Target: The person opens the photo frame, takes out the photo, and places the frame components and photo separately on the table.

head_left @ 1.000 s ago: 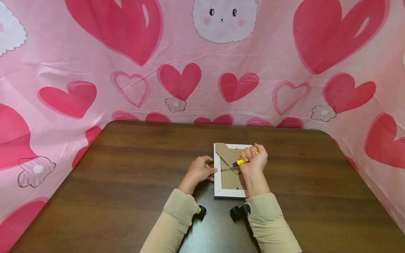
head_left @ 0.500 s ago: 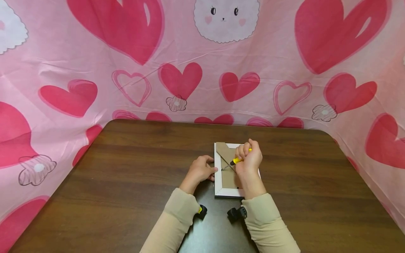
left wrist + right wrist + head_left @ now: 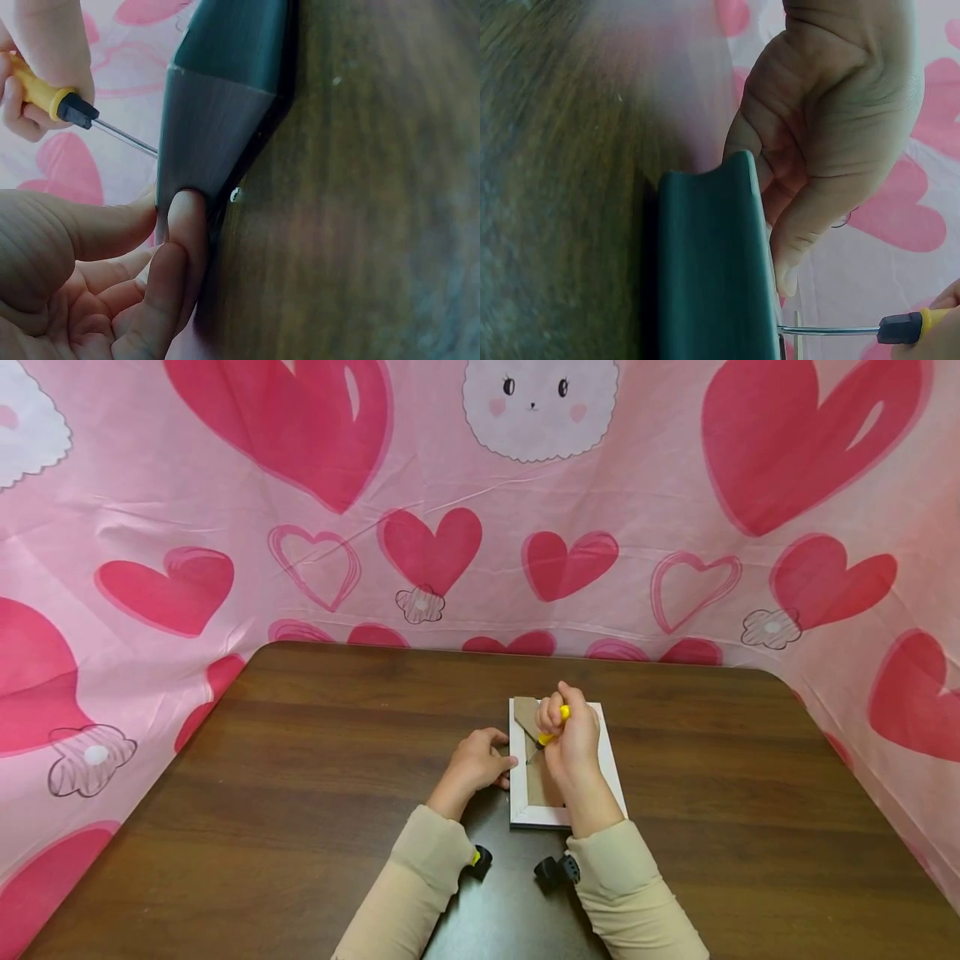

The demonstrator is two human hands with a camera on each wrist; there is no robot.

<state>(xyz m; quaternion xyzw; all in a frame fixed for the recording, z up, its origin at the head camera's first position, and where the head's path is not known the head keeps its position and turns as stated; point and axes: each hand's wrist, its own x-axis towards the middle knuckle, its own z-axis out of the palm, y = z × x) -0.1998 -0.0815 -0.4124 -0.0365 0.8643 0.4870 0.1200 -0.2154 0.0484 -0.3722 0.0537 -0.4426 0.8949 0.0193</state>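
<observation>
A white picture frame (image 3: 611, 760) lies face down on the table, its brown backing board (image 3: 543, 789) and cardboard stand (image 3: 525, 714) facing up. My left hand (image 3: 476, 762) pinches the frame's left edge, thumb on top and fingers along the side. My right hand (image 3: 573, 739), curled above the frame, grips a screwdriver (image 3: 545, 739) with a yellow and black handle. Its metal shaft slants down to the inner left edge of the frame, close by my left thumb. In the right wrist view, the screwdriver (image 3: 900, 328) reaches the frame's back edge; the right hand covers part of the board.
The dark wooden table (image 3: 322, 777) extends around the frame on all sides. Behind it hangs a pink cloth (image 3: 480, 485) printed with hearts. A black wrist camera (image 3: 555, 872) sits at the right cuff, another (image 3: 476, 862) at the left.
My right hand has swung left over the frame, tilting the screwdriver handle more upright while its tip stays by the left inner edge. The left hand keeps its hold.
</observation>
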